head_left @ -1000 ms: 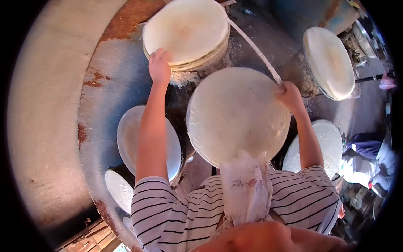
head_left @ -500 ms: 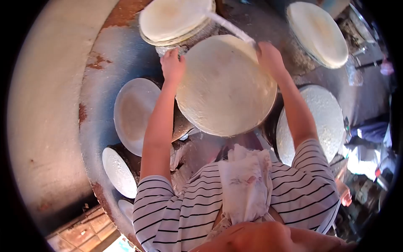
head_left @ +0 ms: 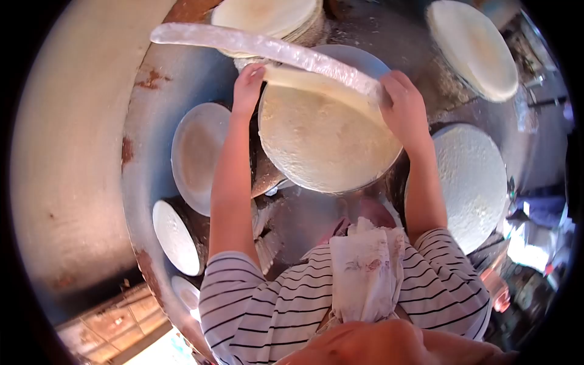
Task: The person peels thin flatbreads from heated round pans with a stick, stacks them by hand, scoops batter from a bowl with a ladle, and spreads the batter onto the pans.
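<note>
A thin round pancake [head_left: 328, 137] lies on a round griddle [head_left: 359, 58] in front of me. Its far edge is lifted and folded toward me, baring a crescent of griddle behind. My left hand [head_left: 248, 88] pinches the lifted edge at the far left. On the far right, my right hand [head_left: 406, 109] is closed around the end of a long, flat, pale scraper [head_left: 267, 47]. The scraper points left, above the pancake's far edge. My right fingers are also at the lifted edge; whether they grip it too is hard to see.
Beyond the griddle stands a stack of pancakes [head_left: 267, 17]. Other round griddles surround me: a bare-looking one [head_left: 198, 155] and a white-coated one [head_left: 175, 237] at left, a coated one [head_left: 468, 182] at right, and one with a browning pancake [head_left: 473, 48] at far right.
The pancake's far edge has come up off the griddle and toward me, exposing the surface behind. The scraper has swung nearer and now lies across the view, pointing left.
</note>
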### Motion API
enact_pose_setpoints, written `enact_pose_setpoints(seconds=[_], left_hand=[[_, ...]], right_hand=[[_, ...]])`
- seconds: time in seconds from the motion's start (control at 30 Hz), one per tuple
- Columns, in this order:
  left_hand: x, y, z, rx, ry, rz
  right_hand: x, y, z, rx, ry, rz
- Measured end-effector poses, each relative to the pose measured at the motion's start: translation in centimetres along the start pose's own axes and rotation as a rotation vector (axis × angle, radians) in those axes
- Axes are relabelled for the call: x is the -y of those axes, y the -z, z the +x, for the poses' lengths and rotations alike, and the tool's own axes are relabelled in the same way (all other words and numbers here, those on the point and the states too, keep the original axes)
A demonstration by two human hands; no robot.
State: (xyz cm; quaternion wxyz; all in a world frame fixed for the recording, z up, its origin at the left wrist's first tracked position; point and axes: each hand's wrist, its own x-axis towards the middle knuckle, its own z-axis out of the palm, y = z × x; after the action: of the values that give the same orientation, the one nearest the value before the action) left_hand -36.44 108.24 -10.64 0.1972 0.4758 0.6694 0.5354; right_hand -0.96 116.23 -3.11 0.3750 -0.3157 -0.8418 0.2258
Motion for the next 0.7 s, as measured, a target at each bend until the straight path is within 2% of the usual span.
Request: enact_pose_setpoints(seconds=[0.03,0.1,0.13,0.17,0.2,0.27,0.37,0.4,0.43,0.47,0.5,0.53,0.57,0.63,0.7], left_hand=[[-0.2,-0.1,-0.3,0.006,-0.051,-0.011],[-4.8,-1.1,-1.6,-0.023,-0.099,0.141],[-8.5,-2.0,-2.0,-0.075,-0.164,0.364],[-9.5,-2.5,-1.4,-0.1,-0.408,0.535],[-12.3,-3.5,-0.9,-0.109,-0.487,0.669],[-15.0,-4.9,1.5,-0.039,-0.507,0.828],[-13.9,-2.0,3.4,0.401,0.45,0.212],[-11.5,0.1,2.1,0.454,0.745,-0.014],[-9.8,1.0,-0.6,0.385,0.885,-0.249],[-9.1,1.5,-3.7,0.302,0.962,-0.206],[-4.7,2.4,-6.3,0.283,0.929,-0.157],[-1.7,3.0,-9.2,0.346,0.809,-0.078],[-1.7,1.9,-11.3,0.325,0.547,0.017],[-7.1,-0.1,-12.6,0.223,0.492,0.604],[-12.3,-0.7,-11.1,0.144,0.331,0.551]], right_hand=[[-0.7,0.3,0.2,-0.08,0.021,-0.055],[-2.1,1.4,-0.4,-0.181,0.083,-0.158],[-2.4,2.7,-1.1,-0.183,0.01,-0.237],[-2.7,4.2,-1.7,-0.191,-0.059,-0.31],[-2.6,5.4,-2.8,-0.202,-0.116,-0.324],[-2.0,6.9,-5.4,-0.119,-0.314,-0.332],[-2.0,8.4,-9.9,-0.065,-0.53,-0.205],[-2.6,8.6,-12.0,-0.07,-0.538,-0.205],[-3.1,8.8,-13.5,-0.088,-0.543,-0.201],[-3.2,9.0,-14.3,-0.077,-0.62,-0.127],[-3.0,9.2,-15.4,-0.064,-0.708,-0.058],[-2.7,9.0,-16.4,-0.04,-0.808,0.008],[-2.2,8.7,-17.2,-0.025,-0.824,0.034],[-1.1,8.4,-17.7,-0.002,-0.836,0.067],[0.3,8.2,-18.2,-0.006,-0.87,0.151]])
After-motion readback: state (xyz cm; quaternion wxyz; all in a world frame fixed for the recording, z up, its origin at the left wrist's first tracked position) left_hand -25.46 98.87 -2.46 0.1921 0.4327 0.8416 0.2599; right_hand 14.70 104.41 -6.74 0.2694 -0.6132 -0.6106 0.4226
